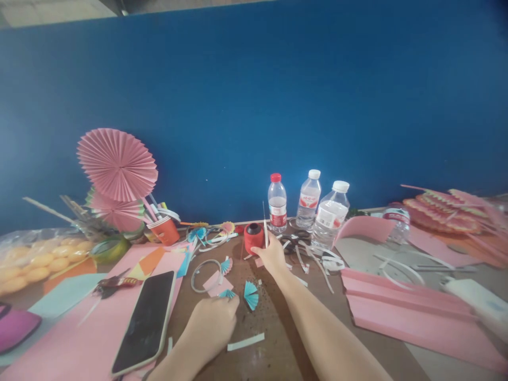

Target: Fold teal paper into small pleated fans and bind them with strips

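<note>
My right hand point(273, 259) reaches to a red thread spool point(254, 244) with a dark top, thumb on its front and fingers at its right side. A thin pointed tool with a white shaft point(266, 233) stands upright by these fingers. Nearer to me, my left hand point(212, 324) is closed low over the table, and a small blue pleated paper fan point(227, 293) pokes out at its fingers. Its fingertips are mostly hidden. Just right of it lies another blue pleated fan point(251, 295). Behind it are a pink paper square point(214, 284) and a ring of pale cord point(194, 278).
A phone point(145, 323) lies on pink paper at the left, near an orange cup point(164, 230) of pens. Water bottles point(278, 203) stand at the back, with black scissors point(291, 243) before them. Folded pink paper point(413, 312) spreads at the right. A white strip point(246, 342) lies in front.
</note>
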`<state>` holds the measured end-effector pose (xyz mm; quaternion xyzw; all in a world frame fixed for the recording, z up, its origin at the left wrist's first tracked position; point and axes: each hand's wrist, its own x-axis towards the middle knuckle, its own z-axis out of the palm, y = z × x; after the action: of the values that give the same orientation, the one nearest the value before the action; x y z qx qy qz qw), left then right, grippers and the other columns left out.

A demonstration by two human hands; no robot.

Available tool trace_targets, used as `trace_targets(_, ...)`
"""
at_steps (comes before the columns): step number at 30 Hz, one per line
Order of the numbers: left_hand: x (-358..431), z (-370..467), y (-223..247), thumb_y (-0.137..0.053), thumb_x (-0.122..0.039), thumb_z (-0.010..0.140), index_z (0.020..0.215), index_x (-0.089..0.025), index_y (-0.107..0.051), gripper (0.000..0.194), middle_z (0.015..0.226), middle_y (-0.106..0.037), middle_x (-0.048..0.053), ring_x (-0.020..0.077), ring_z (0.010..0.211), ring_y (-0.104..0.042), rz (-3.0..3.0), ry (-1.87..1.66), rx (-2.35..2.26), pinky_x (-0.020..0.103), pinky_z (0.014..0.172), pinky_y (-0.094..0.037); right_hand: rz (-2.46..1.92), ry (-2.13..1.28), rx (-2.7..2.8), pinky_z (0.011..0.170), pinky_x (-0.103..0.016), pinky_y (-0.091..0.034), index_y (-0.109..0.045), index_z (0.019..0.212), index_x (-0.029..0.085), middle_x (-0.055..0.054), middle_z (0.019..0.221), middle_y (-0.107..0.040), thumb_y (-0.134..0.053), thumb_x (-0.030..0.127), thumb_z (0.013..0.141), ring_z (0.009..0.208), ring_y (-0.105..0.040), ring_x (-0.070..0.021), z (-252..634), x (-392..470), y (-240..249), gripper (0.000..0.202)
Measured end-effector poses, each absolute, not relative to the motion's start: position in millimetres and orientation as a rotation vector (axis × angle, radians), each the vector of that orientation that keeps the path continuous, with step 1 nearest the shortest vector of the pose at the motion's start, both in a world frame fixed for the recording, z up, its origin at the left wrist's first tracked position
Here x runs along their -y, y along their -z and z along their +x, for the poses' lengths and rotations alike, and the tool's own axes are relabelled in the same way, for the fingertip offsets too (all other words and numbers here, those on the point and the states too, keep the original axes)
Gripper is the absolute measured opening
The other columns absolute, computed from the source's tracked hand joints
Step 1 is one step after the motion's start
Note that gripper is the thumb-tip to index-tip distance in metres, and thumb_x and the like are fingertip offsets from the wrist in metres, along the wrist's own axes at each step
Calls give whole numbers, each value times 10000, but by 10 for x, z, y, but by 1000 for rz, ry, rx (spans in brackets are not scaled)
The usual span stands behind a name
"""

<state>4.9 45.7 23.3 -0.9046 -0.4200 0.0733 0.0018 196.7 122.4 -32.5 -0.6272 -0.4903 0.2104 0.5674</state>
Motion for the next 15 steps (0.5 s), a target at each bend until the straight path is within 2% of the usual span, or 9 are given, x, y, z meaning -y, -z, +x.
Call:
trace_targets(3,-493,-53,-416,-351,-217,833,829,-220,-596,245,659,-662,16,190,591,-618,-2880,95,1546,269,556,-422,-1474,-492,1159,783,-319,-442,-567,1026,213,-28,978,-641,-657,207,576,887,-587,-212,1969,-1223,322,458)
trace_targets(5,-567,-132,-586,-348,-293,851,763,-220,-577,256,601,-620,-24,148,545,-571,-2899,470,1704,237,542,-396,-1476,-493,1161,785,-318,-441,-569,1019,211,-31,982,-639,-660,206,571,897,-584,-214,1970,-1221,312,457)
trace_targets(7,-694,-186,-771,-417,-349,813,685,-197,-551,240,606,-601,-22,144,573,-551,-2743,966,1824,224,534,-387,-1482,-497,1158,789,-318,-440,-567,1022,213,-30,981,-638,-660,202,568,905,-582,-213,1970,-1217,299,463)
trace_targets(9,-875,-191,-953,-492,-351,765,694,-187,-560,191,623,-600,-22,132,574,-548,-2622,1438,1888,211,525,-394,-1489,-508,1152,786,-316,-442,-558,1035,218,-25,976,-638,-656,197,570,898,-585,-209,1971,-1211,285,476)
trace_targets(11,-1096,-137,-1119,-537,-334,723,689,-182,-564,159,462,-495,-58,93,408,-465,-2556,1885,1943,186,408,-336,-1500,-525,1140,773,-312,-448,-545,1048,220,-19,960,-642,-657,194,565,871,-595,-203,1970,-1203,273,496)
trace_targets(12,-1212,-88,-1195,-559,-314,702,690,-177,-563,138,464,-495,-61,83,397,-469,-2507,2129,1951,175,396,-338,-1506,-533,1133,766,-310,-451,-536,1054,220,-17,951,-644,-658,194,562,857,-600,-200,1970,-1199,267,508)
trace_targets(15,-1524,140,-1402,-621,-221,620,688,-158,-535,127,636,-585,-34,103,549,-606,-2367,2845,1816,200,526,-462,-1522,-552,1114,750,-306,-458,-516,1065,220,-14,937,-645,-659,198,556,834,-609,-197,1968,-1185,252,529)
